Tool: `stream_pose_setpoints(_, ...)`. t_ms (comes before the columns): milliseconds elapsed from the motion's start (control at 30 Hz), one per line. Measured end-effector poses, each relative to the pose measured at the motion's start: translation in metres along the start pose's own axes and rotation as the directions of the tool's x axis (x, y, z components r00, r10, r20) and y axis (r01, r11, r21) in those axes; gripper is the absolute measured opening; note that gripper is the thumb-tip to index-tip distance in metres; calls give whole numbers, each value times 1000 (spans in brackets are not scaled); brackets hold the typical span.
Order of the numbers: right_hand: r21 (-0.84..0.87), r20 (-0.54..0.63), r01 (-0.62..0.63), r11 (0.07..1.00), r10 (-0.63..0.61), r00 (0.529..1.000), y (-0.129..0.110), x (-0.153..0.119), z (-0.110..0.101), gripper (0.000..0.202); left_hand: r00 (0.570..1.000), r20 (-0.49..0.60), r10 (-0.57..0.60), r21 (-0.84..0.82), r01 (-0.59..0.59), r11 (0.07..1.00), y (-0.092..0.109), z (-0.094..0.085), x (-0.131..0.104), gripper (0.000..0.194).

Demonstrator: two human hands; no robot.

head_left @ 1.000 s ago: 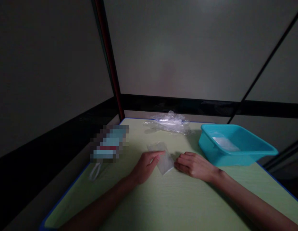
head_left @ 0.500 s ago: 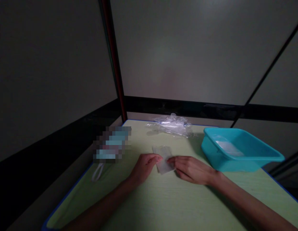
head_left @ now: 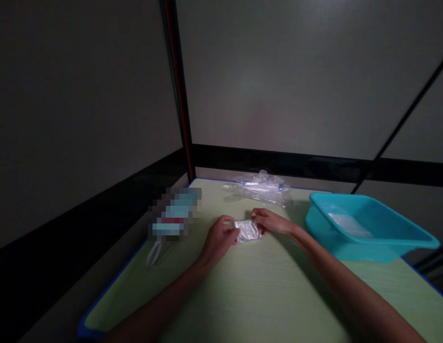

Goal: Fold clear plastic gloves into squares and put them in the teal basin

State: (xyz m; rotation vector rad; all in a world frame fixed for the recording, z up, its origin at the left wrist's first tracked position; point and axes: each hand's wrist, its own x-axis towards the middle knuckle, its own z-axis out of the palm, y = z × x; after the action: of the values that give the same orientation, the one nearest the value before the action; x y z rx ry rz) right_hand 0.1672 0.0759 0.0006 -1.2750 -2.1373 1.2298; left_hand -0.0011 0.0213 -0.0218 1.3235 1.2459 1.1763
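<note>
Between my two hands is a small, shiny, translucent packet (head_left: 247, 230), slightly wrinkled, at the middle of the pale green table (head_left: 250, 295). My left hand (head_left: 221, 237) pinches its left edge between thumb and fingers. On the other side my right hand (head_left: 268, 221) has its fingers curled on the packet's upper right corner. The fingertips of the right hand are partly hidden.
Crumpled clear plastic (head_left: 262, 187) lies at the table's back edge. On the right stands a turquoise basin (head_left: 353, 247) with a whitish flat packet (head_left: 350, 225) inside. A blurred-out light blue item (head_left: 176, 214) with a white loop (head_left: 154, 252) lies at the left edge.
The packet has turned and now lies wider than tall, looking shinier. My right hand has moved up to its upper right corner. The whole view has shifted slightly.
</note>
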Motion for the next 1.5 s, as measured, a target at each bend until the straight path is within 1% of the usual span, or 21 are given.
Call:
stream_pose_setpoints(100,57,-22,-69,996,70,997,1,3,1,13,999,-37,0,46,2,999,1,-1,2,32)
stream_pose_setpoints(200,97,-65,-108,989,114,991,0,3,4,15,999,-46,-19,82,22,996,0,-2,6,34)
stream_pose_setpoints(400,142,-141,-128,982,148,979,-2,3,9,16,994,-66,-90,136,98,986,0,-2,11,37)
stream_pose_setpoints(500,140,-177,-116,983,140,974,-1,2,9,9,990,-69,-123,153,132,979,2,-1,12,40)
stream_pose_setpoints(567,116,-201,-104,988,126,971,0,0,9,4,987,-69,-142,159,151,976,4,-1,13,41)
stream_pose_setpoints(700,-1,-272,-85,996,82,959,3,-3,8,22,981,-65,-181,157,189,969,10,-1,13,39)
stream_pose_setpoints(767,-91,-340,-66,994,31,940,0,-6,8,23,978,-60,-201,155,208,966,13,-1,12,36)
stream_pose_setpoints(867,-238,-426,-12,971,-94,900,-10,-18,13,23,971,-55,-234,159,240,958,16,0,14,33)
stream_pose_setpoints(933,-336,-407,44,941,-187,894,-16,-27,21,24,964,-50,-261,165,266,950,17,-1,16,32)
stream_pose_setpoints(967,-396,-364,85,914,-241,900,-18,-32,25,28,961,-46,-274,169,278,946,17,-1,17,32)
stream_pose_setpoints(1000,-513,-285,137,847,-319,904,-18,-35,30,34,957,-40,-286,172,289,942,18,-1,18,32)
stream_pose_setpoints(1033,-599,-212,173,782,-363,907,-17,-38,35,40,955,-36,-296,175,297,939,18,-2,19,32)
stream_pose_setpoints(1100,-710,-90,216,670,-391,916,-12,-39,43,49,951,-31,-308,182,309,934,18,-3,21,33)
stream_pose_setpoints(1133,-733,-57,219,644,-379,924,-9,-39,46,52,949,-32,-313,186,313,931,18,-3,21,33)
stream_pose_setpoints(1200,-750,-27,209,627,-345,938,-3,-37,49,55,948,-38,-315,197,316,928,19,-3,21,32)
stream_pose_setpoints(1333,-759,-21,191,623,-316,949,2,-34,49,57,955,-54,-293,228,297,927,18,-3,21,31)
stream_pose_setpoints(1433,-767,-28,183,615,-317,948,2,-34,49,58,969,-71,-238,260,248,933,15,-5,20,30)
stream_pose_setpoints(1500,-773,-29,179,609,-317,948,1,-35,49,58,981,-99,-167,293,189,937,12,-8,18,29)
